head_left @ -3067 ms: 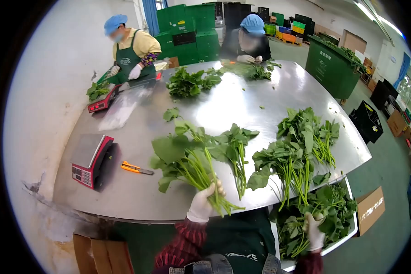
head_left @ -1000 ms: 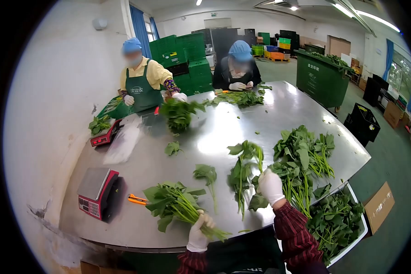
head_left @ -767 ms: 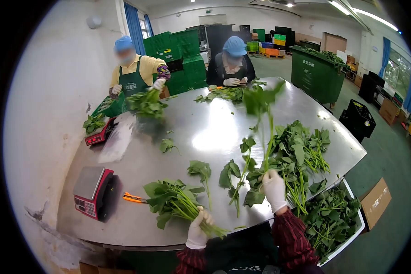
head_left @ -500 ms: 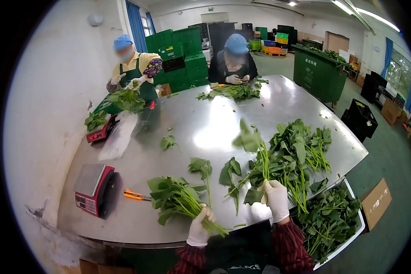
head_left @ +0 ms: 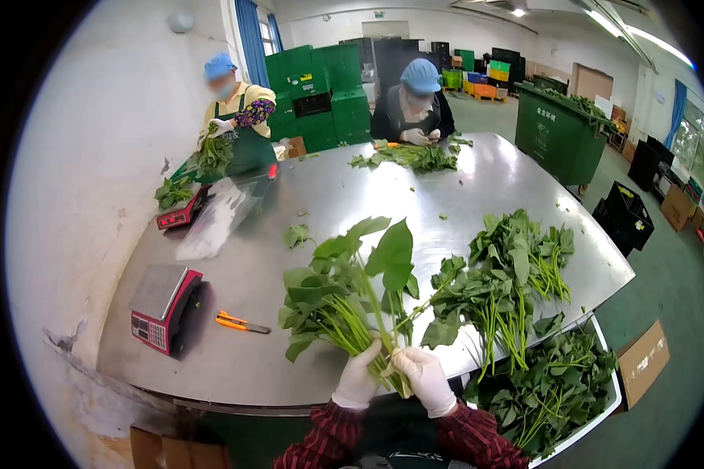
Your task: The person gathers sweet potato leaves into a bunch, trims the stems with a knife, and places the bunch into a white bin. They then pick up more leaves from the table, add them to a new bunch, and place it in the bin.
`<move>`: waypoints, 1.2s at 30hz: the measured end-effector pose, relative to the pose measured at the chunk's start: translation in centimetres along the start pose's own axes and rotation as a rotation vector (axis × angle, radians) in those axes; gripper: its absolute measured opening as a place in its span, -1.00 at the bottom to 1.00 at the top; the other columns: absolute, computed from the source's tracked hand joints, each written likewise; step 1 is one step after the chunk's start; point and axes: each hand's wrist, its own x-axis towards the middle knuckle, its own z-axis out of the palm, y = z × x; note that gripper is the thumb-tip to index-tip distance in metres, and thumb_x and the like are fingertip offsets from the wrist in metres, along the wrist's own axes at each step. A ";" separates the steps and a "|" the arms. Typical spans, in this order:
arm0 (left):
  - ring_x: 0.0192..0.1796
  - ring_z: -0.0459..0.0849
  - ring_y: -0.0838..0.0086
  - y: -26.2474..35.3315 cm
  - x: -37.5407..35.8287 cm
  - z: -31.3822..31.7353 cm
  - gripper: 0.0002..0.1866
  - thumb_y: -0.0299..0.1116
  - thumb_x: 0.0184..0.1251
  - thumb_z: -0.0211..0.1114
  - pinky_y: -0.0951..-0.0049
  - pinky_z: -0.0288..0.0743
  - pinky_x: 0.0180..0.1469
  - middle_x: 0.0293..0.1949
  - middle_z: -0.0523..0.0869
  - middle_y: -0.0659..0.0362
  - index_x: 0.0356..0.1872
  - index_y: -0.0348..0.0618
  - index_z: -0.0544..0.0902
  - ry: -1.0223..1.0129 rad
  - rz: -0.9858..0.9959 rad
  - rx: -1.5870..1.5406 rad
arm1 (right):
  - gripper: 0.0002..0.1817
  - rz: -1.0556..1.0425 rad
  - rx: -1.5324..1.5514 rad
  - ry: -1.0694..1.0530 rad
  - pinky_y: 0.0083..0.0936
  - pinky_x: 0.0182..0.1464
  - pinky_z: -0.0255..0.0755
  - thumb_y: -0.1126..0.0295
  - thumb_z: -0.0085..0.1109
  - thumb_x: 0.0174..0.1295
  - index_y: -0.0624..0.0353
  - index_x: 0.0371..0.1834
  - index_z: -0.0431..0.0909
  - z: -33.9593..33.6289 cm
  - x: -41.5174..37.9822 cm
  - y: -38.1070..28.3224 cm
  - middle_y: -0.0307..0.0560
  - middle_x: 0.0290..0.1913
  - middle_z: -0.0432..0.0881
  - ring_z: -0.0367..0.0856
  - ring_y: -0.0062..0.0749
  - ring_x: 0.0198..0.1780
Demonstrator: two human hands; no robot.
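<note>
My left hand point(head_left: 358, 377), in a white glove, is wrapped round the stems of a bunch of leafy greens point(head_left: 321, 301) above the near table edge. Right beside it, my gloved right hand point(head_left: 424, 378) pinches a leafy stem point(head_left: 377, 293) against the bunch, its large leaves standing upright. A pile of leafy greens point(head_left: 508, 289) lies on the table to the right, stems towards me. To the left rest an orange utility knife point(head_left: 242, 322) and a red digital scale point(head_left: 164, 309). A loose leaf sprig point(head_left: 296, 235) lies farther back.
A white bin point(head_left: 612, 391) of greens stands at the table's right edge, beside a cardboard flap point(head_left: 643, 363). Across the metal table point(head_left: 235, 375) are two co-workers in blue caps, a second red scale point(head_left: 184, 209), plastic bags point(head_left: 215, 223) and a far pile of greens point(head_left: 414, 158).
My right hand has brought a stem from the pile leftward to the bunch, and both hands now meet. The left co-worker's greens have been lowered and turned.
</note>
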 end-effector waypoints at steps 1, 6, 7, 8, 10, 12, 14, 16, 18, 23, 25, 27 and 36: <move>-0.16 0.61 0.45 0.4 0.1 0.5 -0.81 -0.38 0.36 0.10 0.47 0.49 -0.13 -0.19 0.63 0.17 -0.07 -0.15 0.50 -0.023 -0.017 0.064 | -0.71 0.067 -0.022 -0.015 -0.71 -0.58 0.20 0.29 0.03 0.33 0.27 -0.43 0.58 -0.2 0.2 1.2 -0.25 -0.55 0.58 0.32 -0.74 -0.64; -0.16 0.62 0.48 0.3 0.4 0.4 -0.75 -0.34 0.36 0.11 0.50 0.50 -0.12 -0.16 0.64 0.16 -0.02 -0.23 0.52 -0.026 0.005 0.096 | -0.71 -0.189 -0.126 0.038 -0.55 -0.48 0.31 0.29 0.08 0.29 0.32 -0.44 0.56 -0.1 0.3 1.7 -0.16 -0.61 0.52 0.39 -0.53 -0.58; -0.16 0.61 0.47 0.2 0.4 0.4 -0.77 -0.37 0.36 0.12 0.49 0.50 -0.10 -0.17 0.64 0.16 -0.03 -0.22 0.51 -0.053 -0.014 0.093 | -0.71 -0.189 -0.124 0.034 -0.55 -0.48 0.31 0.29 0.08 0.29 0.32 -0.44 0.56 -0.4 0.3 2.0 -0.16 -0.61 0.52 0.39 -0.53 -0.58; -0.15 0.61 0.46 0.4 0.3 0.9 -0.78 -0.39 0.35 0.12 0.47 0.50 -0.08 -0.18 0.64 0.16 -0.04 -0.21 0.51 -0.080 -0.032 0.087 | -0.73 -0.252 -0.238 0.054 -0.60 -0.49 0.30 0.32 0.09 0.29 0.31 -0.46 0.57 -0.9 0.2 2.1 -0.18 -0.62 0.50 0.40 -0.57 -0.59; -0.25 0.57 0.47 0.5 -0.3 2.6 -0.84 -0.42 0.33 0.14 0.52 0.47 -0.17 -0.29 0.60 0.19 -0.15 -0.27 0.52 -0.120 -0.056 0.053 | -0.79 -0.426 -0.465 0.145 -0.53 -0.52 0.31 0.41 0.12 0.21 0.30 -0.53 0.54 -1.5 -0.2 1.6 -0.07 -0.64 0.47 0.43 -0.44 -0.62; -0.26 0.58 0.46 -0.4 -0.7 3.7 -0.84 -0.42 0.32 0.15 0.51 0.48 -0.19 -0.30 0.60 0.17 -0.16 -0.27 0.52 -0.134 -0.023 0.033 | -0.79 -0.447 -0.611 0.285 -0.48 -0.53 0.31 0.43 0.12 0.19 0.30 -0.57 0.50 -1.9 -0.5 1.9 -0.02 -0.64 0.46 0.44 -0.34 -0.62; -0.15 0.57 0.35 -1.5 -0.4 3.5 -0.74 -0.47 0.28 0.17 0.34 0.48 -0.01 -0.25 0.58 0.17 -0.03 -0.19 0.42 -0.206 -0.059 -0.057 | -0.73 -0.393 -0.681 0.495 -0.21 -0.50 0.30 0.43 0.10 0.15 0.26 -0.67 0.35 -2.5 -1.2 2.5 0.08 -0.65 0.37 0.43 0.00 -0.57; -0.22 0.51 0.38 -3.4 -0.5 2.8 -0.75 -0.46 0.29 0.16 0.32 0.44 -0.02 -0.28 0.54 0.18 -0.03 -0.19 0.42 -0.206 -0.034 -0.075 | -0.76 -0.574 -0.622 0.658 -0.34 -0.55 0.31 0.55 0.10 0.10 0.19 -0.71 0.37 -4.0 -2.7 2.2 -0.04 -0.64 0.45 0.47 -0.22 -0.62; -0.26 0.46 0.42 -3.3 -0.4 2.9 -0.74 -0.45 0.29 0.16 0.34 0.41 -0.03 -0.30 0.51 0.21 -0.02 -0.19 0.42 -0.179 -0.003 -0.145 | -0.80 -0.260 -0.404 0.950 -0.50 -0.63 0.31 0.53 0.03 0.19 0.23 -0.61 0.44 -8.9 -3.7 4.0 -0.14 -0.62 0.51 0.45 -0.43 -0.70; -0.25 0.45 0.48 -1.2 -0.1 1.6 -0.75 -0.43 0.29 0.17 0.38 0.38 -0.07 -0.29 0.50 0.25 -0.03 -0.12 0.43 -0.227 -0.039 -0.212 | -0.58 0.300 -1.307 1.051 -0.17 -0.31 0.41 0.09 0.26 0.08 0.32 -0.42 0.53 -22.6 -10.8 4.3 0.19 -0.50 0.59 0.57 0.12 -0.38; -0.24 0.46 0.46 -1.9 -0.1 1.2 -0.77 -0.43 0.29 0.18 0.39 0.38 -0.07 -0.31 0.50 0.24 -0.05 -0.09 0.44 -0.234 -0.076 -0.231 | -0.59 0.330 -1.233 1.053 -0.17 -0.32 0.41 0.09 0.25 0.09 0.31 -0.46 0.53 -22.6 -12.4 2.8 0.18 -0.50 0.59 0.57 0.11 -0.39; -0.23 0.49 0.43 -3.0 -0.2 0.8 -0.78 -0.43 0.30 0.15 0.40 0.40 -0.09 -0.30 0.53 0.18 -0.06 -0.19 0.44 -0.234 -0.076 -0.202 | -0.71 0.110 -0.906 0.977 -0.36 -0.47 0.41 0.23 0.21 0.16 0.30 -0.44 0.55 -20.8 -11.8 2.5 0.09 -0.53 0.58 0.57 -0.15 -0.56; -0.21 0.56 0.42 -4.2 -1.5 1.3 -0.80 -0.50 0.25 0.19 0.43 0.46 -0.11 -0.25 0.58 0.17 -0.12 -0.24 0.49 -0.099 -0.074 0.044 | -0.71 -0.293 -0.752 0.180 -0.49 -0.40 0.45 0.28 0.38 0.00 0.25 -0.36 0.53 -3.8 -3.9 -1.3 0.00 -0.50 0.58 0.60 -0.30 -0.48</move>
